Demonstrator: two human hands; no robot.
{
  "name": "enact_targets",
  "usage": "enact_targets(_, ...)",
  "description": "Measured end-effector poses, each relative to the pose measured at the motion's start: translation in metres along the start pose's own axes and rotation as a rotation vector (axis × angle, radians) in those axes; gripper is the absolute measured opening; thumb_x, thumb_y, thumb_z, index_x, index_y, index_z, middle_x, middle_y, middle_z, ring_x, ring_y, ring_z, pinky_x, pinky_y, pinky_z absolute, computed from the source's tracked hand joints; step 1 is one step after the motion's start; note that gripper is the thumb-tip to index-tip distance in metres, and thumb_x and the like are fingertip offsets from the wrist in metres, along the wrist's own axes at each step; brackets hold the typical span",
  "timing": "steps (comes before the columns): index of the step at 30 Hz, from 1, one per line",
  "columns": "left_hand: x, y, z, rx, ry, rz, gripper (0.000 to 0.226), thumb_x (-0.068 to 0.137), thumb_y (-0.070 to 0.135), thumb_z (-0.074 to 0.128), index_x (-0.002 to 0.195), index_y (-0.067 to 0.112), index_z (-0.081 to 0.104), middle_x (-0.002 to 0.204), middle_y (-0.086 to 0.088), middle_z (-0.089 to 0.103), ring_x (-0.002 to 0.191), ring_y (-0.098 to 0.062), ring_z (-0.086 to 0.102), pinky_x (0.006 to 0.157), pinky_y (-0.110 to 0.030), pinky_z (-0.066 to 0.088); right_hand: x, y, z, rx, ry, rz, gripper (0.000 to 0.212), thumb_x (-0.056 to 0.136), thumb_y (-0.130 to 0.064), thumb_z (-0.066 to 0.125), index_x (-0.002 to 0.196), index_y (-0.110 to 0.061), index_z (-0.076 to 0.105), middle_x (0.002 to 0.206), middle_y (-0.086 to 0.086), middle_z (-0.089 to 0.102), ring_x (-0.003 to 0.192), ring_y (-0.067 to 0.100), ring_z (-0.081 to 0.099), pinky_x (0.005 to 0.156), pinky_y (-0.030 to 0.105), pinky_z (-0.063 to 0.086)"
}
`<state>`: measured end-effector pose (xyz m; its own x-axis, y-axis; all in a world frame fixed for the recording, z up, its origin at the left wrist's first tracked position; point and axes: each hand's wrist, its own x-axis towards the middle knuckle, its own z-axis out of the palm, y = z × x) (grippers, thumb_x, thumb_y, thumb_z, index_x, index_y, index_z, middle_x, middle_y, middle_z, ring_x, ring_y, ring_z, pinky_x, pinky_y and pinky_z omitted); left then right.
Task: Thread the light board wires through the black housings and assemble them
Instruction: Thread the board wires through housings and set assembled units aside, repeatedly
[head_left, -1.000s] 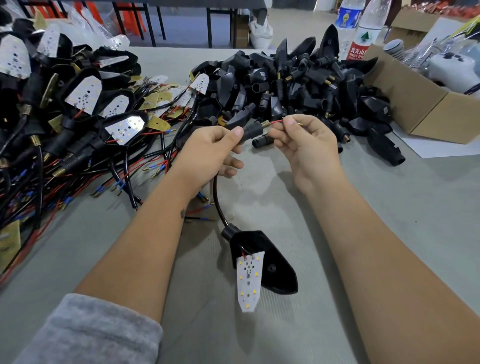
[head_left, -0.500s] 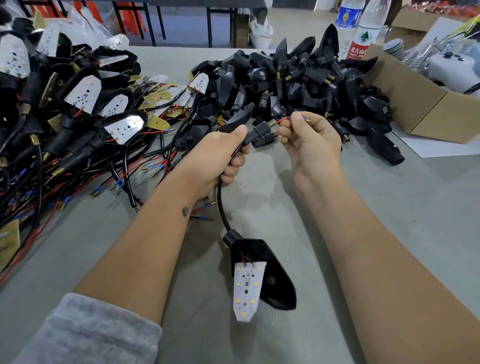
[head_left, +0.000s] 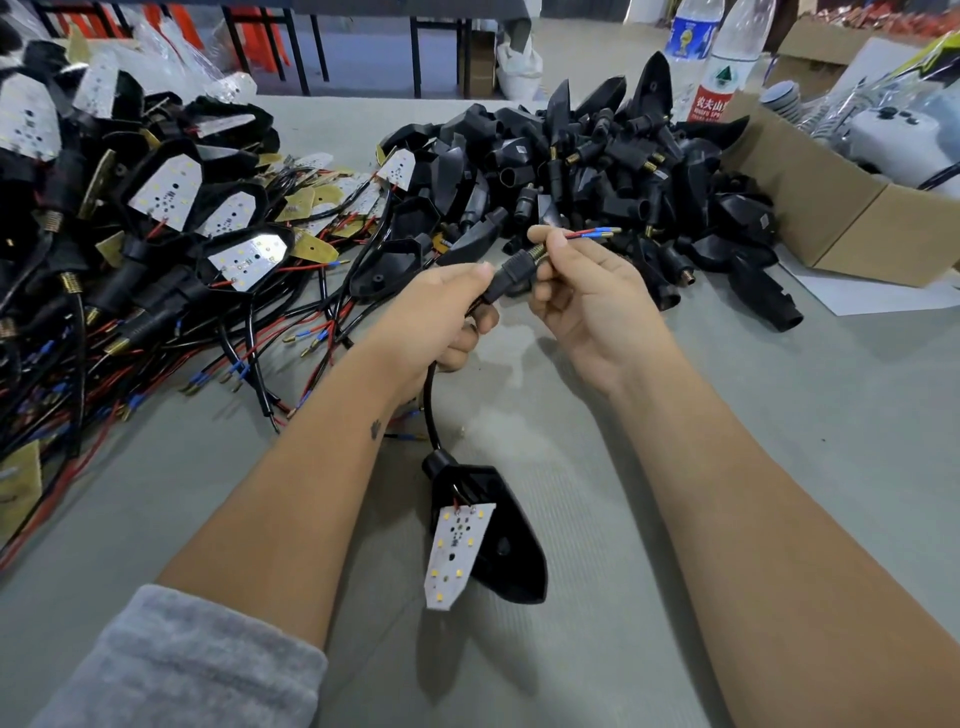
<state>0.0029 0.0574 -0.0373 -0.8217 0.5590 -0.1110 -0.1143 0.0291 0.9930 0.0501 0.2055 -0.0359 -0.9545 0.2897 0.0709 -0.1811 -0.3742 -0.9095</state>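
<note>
Wires (head_left: 589, 235) poke out past right hand (head_left: 587, 306), which pinches the brass-threaded stem (head_left: 519, 267); left hand (head_left: 436, 322) grips black cable (head_left: 430, 410); housing (head_left: 498, 540) with light board (head_left: 454, 551) hangs below, over table (head_left: 779, 415).

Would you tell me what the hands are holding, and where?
Both hands grip one lamp's cable: left hand below the black connector, right hand at its threaded end.

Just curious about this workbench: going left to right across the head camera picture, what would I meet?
Heap of wired light boards → left hand gripping the black cable → right hand pinching the threaded stem → pile of black housings → cardboard box.
</note>
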Motion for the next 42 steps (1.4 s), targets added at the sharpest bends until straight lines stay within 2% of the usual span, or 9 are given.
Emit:
enact_targets(4,0.002,-0.002,-0.002,0.071,-0.016,0.035,0.036,0.104,0.036,0.042,0.09,0.014,0.066,0.056,0.008,0.046,0.045,-0.005,0.024,0.038,-0.015,0.019,0.001,-0.001,-0.002,-0.015,0.072,-0.048,0.017,0.1,-0.009,0.05,0.093,-0.007,0.066,0.064,-0.003,0.056,0.055,0.007,0.046,0.059,0.019,0.041)
enact_targets(9,0.004,-0.002,-0.009,0.072,-0.066,0.01,0.037,0.105,0.032,0.041,0.084,0.01,0.064,0.055,0.009,0.048,0.044,-0.002,0.032,0.04,-0.012,0.025,0.007,-0.01,-0.012,0.257,0.214,-0.082,0.021,0.103,-0.008,0.044,0.088,-0.007,0.059,0.066,0.002,0.057,0.052,0.008,0.05,0.06,0.019,0.047)
enact_targets(18,-0.004,0.006,-0.023,0.243,-0.066,0.026,0.03,0.103,0.029,0.047,0.097,0.007,0.066,0.059,0.006,0.058,0.063,-0.01,0.062,0.054,-0.018,0.049,0.012,-0.01,-0.013,0.441,0.299,-0.235,0.022,0.104,-0.009,0.04,0.09,-0.006,0.056,0.063,0.004,0.063,0.057,0.013,0.064,0.067,0.022,0.054)
enact_targets(22,-0.005,0.005,-0.025,0.274,-0.066,0.018,0.035,0.105,0.033,0.042,0.094,0.008,0.064,0.061,0.003,0.06,0.061,-0.012,0.064,0.052,-0.018,0.05,0.012,-0.008,-0.017,0.432,0.358,-0.26,0.022,0.105,-0.01,0.039,0.09,-0.009,0.055,0.067,0.002,0.065,0.063,0.013,0.067,0.069,0.021,0.054)
enact_targets(26,-0.003,0.002,-0.023,0.361,-0.013,0.044,0.034,0.105,0.032,0.041,0.091,0.011,0.063,0.056,0.007,0.055,0.049,-0.009,0.05,0.047,-0.019,0.041,0.012,-0.008,-0.015,0.406,0.348,-0.143,0.014,0.104,-0.013,0.043,0.103,-0.007,0.055,0.078,0.004,0.064,0.072,0.014,0.068,0.076,0.024,0.056)
enact_targets(31,-0.001,0.002,-0.017,0.297,0.026,0.103,0.03,0.105,0.026,0.044,0.087,0.009,0.062,0.056,0.005,0.047,0.048,-0.008,0.037,0.045,-0.02,0.035,0.002,-0.002,-0.003,0.132,0.094,0.111,0.023,0.102,-0.028,0.049,0.09,-0.011,0.059,0.063,-0.002,0.055,0.056,0.01,0.055,0.06,0.022,0.051)
enact_targets(34,-0.003,0.003,-0.013,0.394,0.027,0.138,0.031,0.104,0.03,0.045,0.085,0.014,0.064,0.057,0.006,0.053,0.049,-0.007,0.046,0.046,-0.02,0.041,0.0,0.002,0.004,0.029,0.023,0.039,0.028,0.105,-0.026,0.041,0.099,-0.01,0.063,0.06,-0.003,0.056,0.053,0.009,0.053,0.057,0.022,0.049)
enact_targets(39,-0.003,0.003,-0.017,0.416,-0.028,0.121,0.026,0.102,0.024,0.051,0.092,0.006,0.066,0.062,0.007,0.064,0.058,-0.007,0.059,0.054,-0.02,0.051,0.003,0.003,0.0,0.095,0.188,-0.023,0.029,0.106,-0.02,0.038,0.086,-0.009,0.056,0.054,-0.003,0.054,0.049,0.009,0.054,0.055,0.023,0.05)
enact_targets(42,-0.004,0.005,-0.023,0.459,-0.021,0.121,0.023,0.102,0.024,0.051,0.09,0.011,0.065,0.073,0.005,0.071,0.069,-0.01,0.069,0.059,-0.023,0.056,0.006,0.002,-0.002,0.176,0.245,-0.072,0.031,0.107,-0.021,0.035,0.086,-0.008,0.055,0.055,0.0,0.057,0.055,0.014,0.061,0.061,0.025,0.055)
